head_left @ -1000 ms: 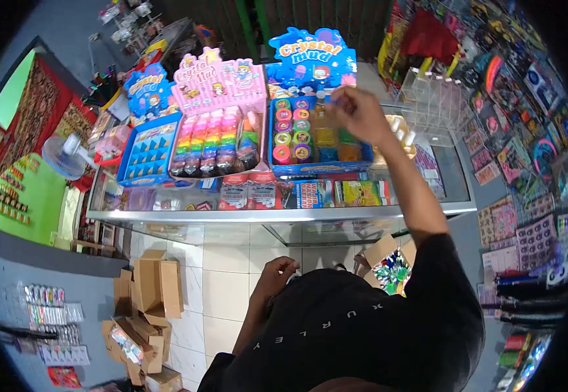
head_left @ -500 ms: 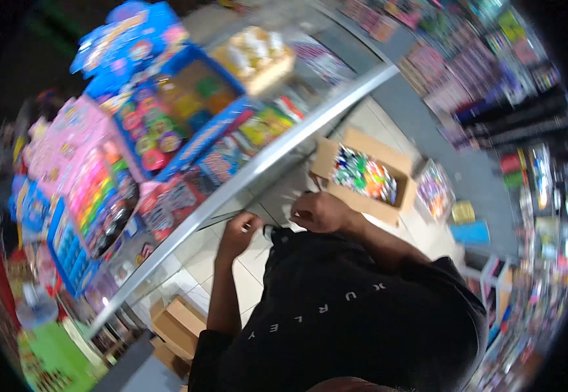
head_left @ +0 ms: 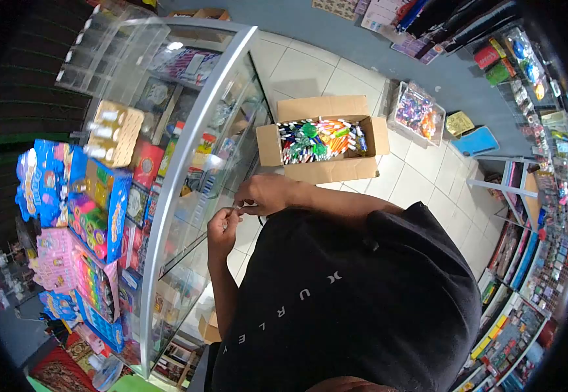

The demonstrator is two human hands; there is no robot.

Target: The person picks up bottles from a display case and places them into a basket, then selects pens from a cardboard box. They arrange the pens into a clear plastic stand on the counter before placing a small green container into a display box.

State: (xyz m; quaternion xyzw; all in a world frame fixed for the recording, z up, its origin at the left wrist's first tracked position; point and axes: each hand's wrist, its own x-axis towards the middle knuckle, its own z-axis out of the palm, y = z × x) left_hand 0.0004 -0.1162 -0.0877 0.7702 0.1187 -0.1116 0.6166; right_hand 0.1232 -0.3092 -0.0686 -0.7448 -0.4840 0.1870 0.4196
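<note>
My left hand (head_left: 224,224) and my right hand (head_left: 264,194) meet in front of my dark shirt, beside the glass display case (head_left: 186,130). Fingers of both are bent and pinched, fingertips touching around something small and pale that I cannot make out. Just beyond my right hand, an open cardboard box (head_left: 323,171) on the tiled floor holds many pens (head_left: 316,140) with white, green, orange and blue parts.
A clear bin (head_left: 418,114) of small colourful packets stands past the box. Boxed toys (head_left: 94,222) and a tray of small bottles (head_left: 115,132) lie on the case at left. Crowded shelves (head_left: 512,333) line the right side. A blue item (head_left: 476,140) lies near the wall.
My view has turned, so the display case now stands more upright at left. My hands, apart before, have come together. The pens in the box show more sharply.
</note>
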